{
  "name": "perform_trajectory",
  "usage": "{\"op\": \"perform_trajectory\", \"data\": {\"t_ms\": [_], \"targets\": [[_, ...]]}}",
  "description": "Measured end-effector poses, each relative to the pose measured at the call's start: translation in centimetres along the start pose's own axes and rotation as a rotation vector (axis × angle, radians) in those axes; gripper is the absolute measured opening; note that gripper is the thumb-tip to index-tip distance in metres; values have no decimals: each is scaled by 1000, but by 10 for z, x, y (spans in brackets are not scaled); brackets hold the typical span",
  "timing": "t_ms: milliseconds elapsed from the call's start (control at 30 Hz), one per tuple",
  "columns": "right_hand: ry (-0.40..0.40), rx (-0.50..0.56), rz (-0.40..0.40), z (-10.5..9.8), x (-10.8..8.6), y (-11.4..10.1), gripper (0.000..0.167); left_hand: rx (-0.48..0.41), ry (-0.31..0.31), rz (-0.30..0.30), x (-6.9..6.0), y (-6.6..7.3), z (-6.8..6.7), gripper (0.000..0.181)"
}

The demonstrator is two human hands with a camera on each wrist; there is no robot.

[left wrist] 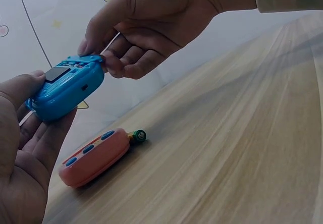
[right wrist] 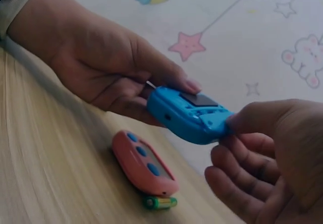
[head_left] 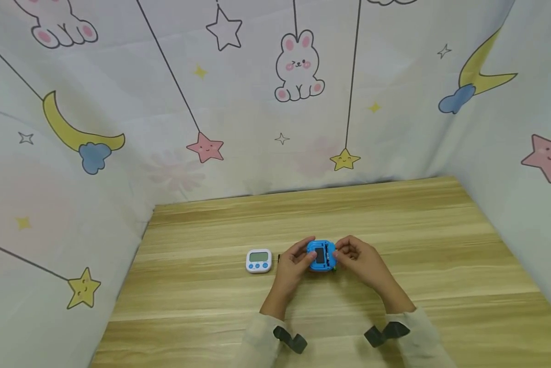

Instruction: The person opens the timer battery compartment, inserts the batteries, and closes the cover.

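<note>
A blue device is held up above the table, its back with a dark rectangle and an open slot facing up. My left hand grips its left side, thumb on top and fingers beneath. My right hand pinches its right edge by the slot between thumb and forefinger, seen closer in the right wrist view as the hand on the blue device. Below, on the table, lies a pink device with blue buttons; a green battery lies against its end.
A white timer with a grey screen and blue buttons lies left of my left hand on the wooden table. A small dark item shows beside that hand. Behind the table hangs a printed cloth.
</note>
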State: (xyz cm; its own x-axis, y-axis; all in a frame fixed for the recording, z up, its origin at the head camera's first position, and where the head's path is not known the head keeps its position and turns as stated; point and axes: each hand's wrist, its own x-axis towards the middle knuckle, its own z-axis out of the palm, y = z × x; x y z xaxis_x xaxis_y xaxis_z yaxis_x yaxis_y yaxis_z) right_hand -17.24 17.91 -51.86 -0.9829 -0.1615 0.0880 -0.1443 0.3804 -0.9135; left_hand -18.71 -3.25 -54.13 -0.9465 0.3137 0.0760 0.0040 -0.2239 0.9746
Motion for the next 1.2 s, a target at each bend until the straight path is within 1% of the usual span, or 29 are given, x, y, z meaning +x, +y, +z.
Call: {"op": "perform_trajectory", "data": {"t_ms": [100,167,333,600,800,1200], "targets": [[47,-76,-51,3,0,3,22,7,3,0,0,0,0,45],[70,-104,-74,4,1,3,21,13,5,0,0,0,0,46],[94,-152,-94,6,1,1,20,28,2,2,0,1,0,47],[116,-192,-115,8,0,0,18,29,-3,18,-1,2,0,45],[121,-198,-134,9,2,1,19,27,3,23,0,1,0,45],[124,-202,-144,10,1,1,19,24,9,13,0,1,0,44]]}}
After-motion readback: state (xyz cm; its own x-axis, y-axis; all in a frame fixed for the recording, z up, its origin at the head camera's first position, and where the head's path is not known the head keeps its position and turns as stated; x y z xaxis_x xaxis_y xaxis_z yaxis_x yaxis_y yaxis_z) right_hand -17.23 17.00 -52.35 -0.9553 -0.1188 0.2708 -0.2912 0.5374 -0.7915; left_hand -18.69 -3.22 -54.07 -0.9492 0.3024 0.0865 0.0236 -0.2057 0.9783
